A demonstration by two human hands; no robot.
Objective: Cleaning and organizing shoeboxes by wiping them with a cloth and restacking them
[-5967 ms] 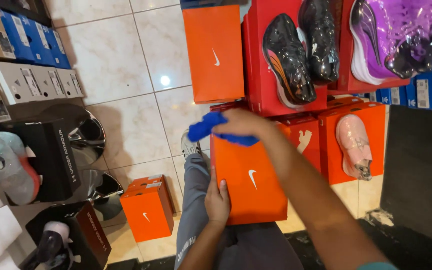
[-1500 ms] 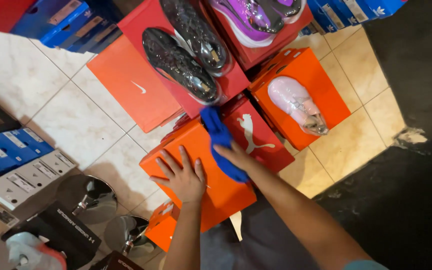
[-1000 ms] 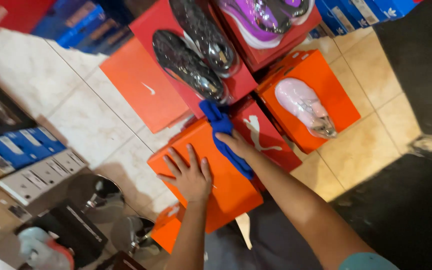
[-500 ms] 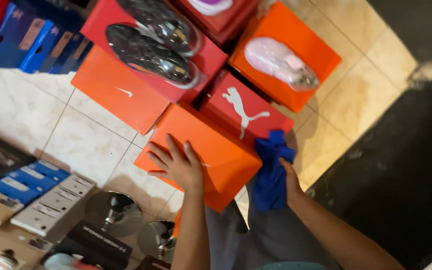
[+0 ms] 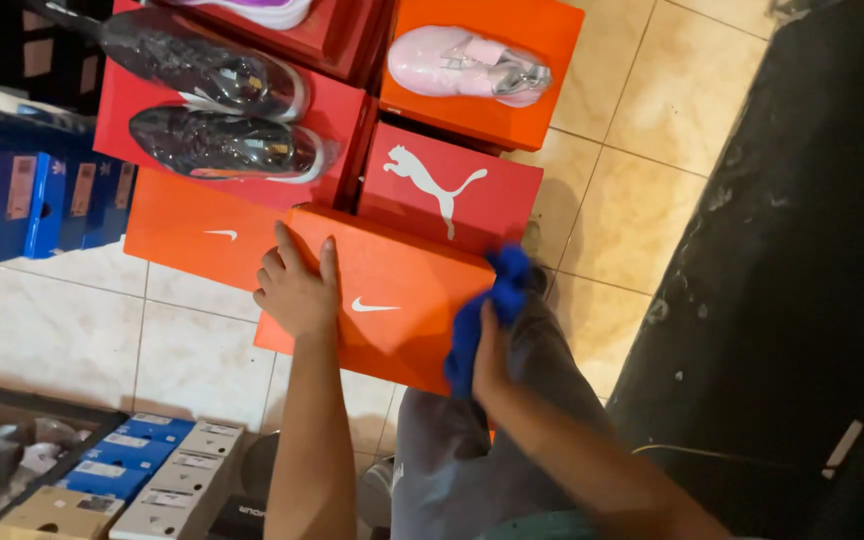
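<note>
Our left hand [image 5: 297,290] lay flat, fingers spread, on the lid of the orange rectangular cardboard shoebox [image 5: 392,300], which rested tilted across our lap above the tiled floor [image 5: 612,150]. The box looked smooth and closed, with a small white mark. At its right edge, our right hand [image 5: 490,350] gripped a crumpled blue cloth [image 5: 487,305] against the side.

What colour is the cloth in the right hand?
Blue: the crumpled blue cloth shows best in the head view.
</note>
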